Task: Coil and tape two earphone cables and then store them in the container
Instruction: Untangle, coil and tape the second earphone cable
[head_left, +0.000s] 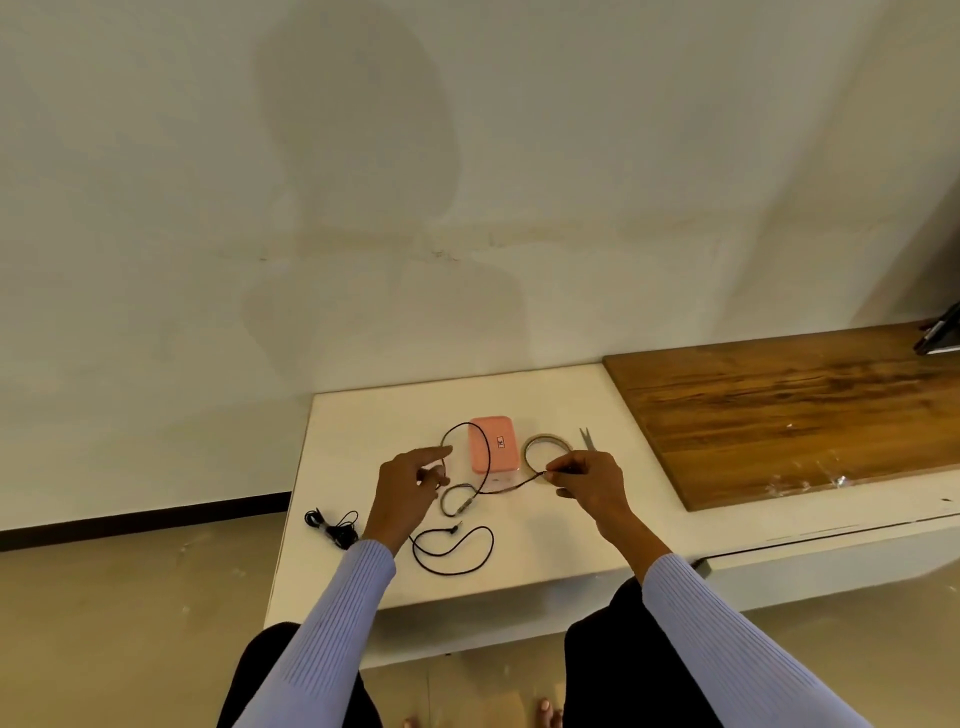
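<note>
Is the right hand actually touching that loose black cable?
Touching. The head view shows the right hand pinching the loose black cable at its fingertips, in front of the tape roll.

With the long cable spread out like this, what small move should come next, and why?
Probably wind a first loop: the right hand pinches one end of the loose cable, which sprawls uncoiled across the table, and the left hand is beside it.
</note>
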